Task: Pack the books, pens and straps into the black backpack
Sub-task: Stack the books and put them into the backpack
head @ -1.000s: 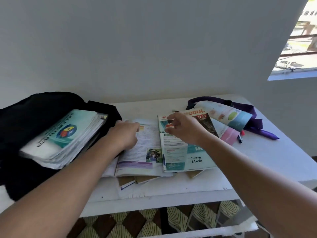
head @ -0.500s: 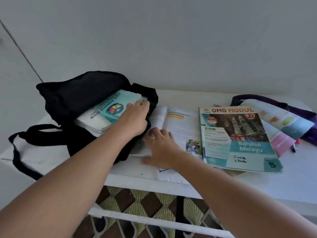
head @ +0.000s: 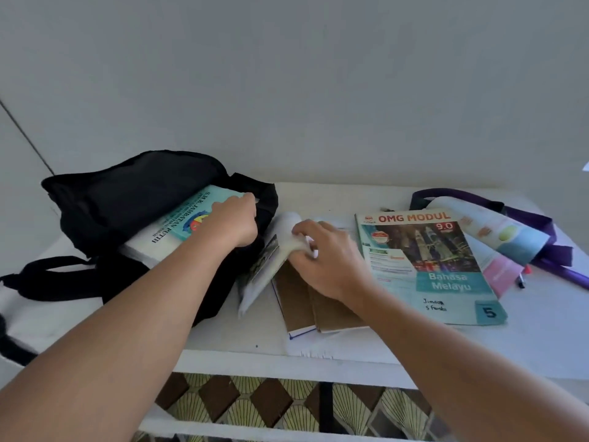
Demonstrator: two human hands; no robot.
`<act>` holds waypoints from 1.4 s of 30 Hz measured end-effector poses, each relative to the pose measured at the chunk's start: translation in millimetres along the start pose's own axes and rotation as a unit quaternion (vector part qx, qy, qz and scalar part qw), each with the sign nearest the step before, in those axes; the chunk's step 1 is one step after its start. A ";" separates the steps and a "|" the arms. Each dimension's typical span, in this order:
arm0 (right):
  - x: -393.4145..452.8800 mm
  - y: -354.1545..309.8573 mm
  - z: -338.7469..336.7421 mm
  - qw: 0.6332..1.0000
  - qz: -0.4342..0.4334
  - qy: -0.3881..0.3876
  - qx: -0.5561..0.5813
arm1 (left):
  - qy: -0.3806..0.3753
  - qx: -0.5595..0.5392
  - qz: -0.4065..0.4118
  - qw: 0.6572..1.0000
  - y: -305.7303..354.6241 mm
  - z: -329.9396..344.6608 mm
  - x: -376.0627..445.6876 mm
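The black backpack (head: 134,189) lies open at the table's left, with a teal-and-white book (head: 178,224) sticking out of its mouth. My left hand (head: 234,223) grips the backpack's opening edge beside that book. My right hand (head: 328,258) grips the pages of an open book (head: 271,260) and folds them over toward the left. Two brown-covered notebooks (head: 306,304) lie beneath it. The OMG Modul book (head: 427,266) lies flat to the right. A purple strap (head: 535,224) and pens (head: 522,277) sit at the far right.
A curled booklet (head: 497,234) rests on the strap. The white table (head: 318,352) stands against a pale wall, its front edge near me. The backpack's black shoulder straps (head: 41,275) trail off the left side. Patterned floor shows below.
My right hand has lifted the open book's pages and is closing it leftward, uncovering the brown notebooks. My left hand stays at the backpack's mouth.
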State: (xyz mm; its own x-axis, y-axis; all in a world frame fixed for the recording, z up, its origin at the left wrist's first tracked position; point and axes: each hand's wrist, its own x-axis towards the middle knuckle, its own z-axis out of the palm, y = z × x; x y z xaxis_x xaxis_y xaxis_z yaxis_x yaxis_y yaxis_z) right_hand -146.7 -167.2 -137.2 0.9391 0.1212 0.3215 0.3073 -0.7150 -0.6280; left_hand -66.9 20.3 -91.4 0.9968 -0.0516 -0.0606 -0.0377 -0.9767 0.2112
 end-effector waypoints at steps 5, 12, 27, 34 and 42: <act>15.9 34.9 -54.2 0.876 0.254 0.231 0.340 | -0.123 -0.087 0.059 0.987 19.5 -11.2 4.7; 14.3 67.9 -72.7 0.721 0.377 0.195 0.548 | -0.176 -0.170 0.029 0.969 76.2 10.5 3.0; -7.1 77.4 -70.7 0.790 0.327 -0.205 0.476 | -0.121 -0.585 -0.187 0.780 81.6 22.1 25.3; 7.0 83.8 -65.8 0.800 0.407 -0.134 0.420 | 0.040 -0.556 -0.085 0.826 71.2 -27.9 17.7; 15.4 70.7 -111.1 0.773 0.323 -0.118 0.532 | -0.083 -0.613 -0.074 0.782 93.9 -28.9 -14.9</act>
State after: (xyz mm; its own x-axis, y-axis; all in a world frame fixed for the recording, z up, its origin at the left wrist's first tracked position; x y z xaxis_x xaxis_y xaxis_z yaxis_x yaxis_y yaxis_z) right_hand -127.5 -292.3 -98.0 0.9129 0.1881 -0.3624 -0.4034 0.2784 -0.8717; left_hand -83.2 -64.6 -42.4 0.9571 -0.0825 -0.2777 0.2746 -0.0465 0.9604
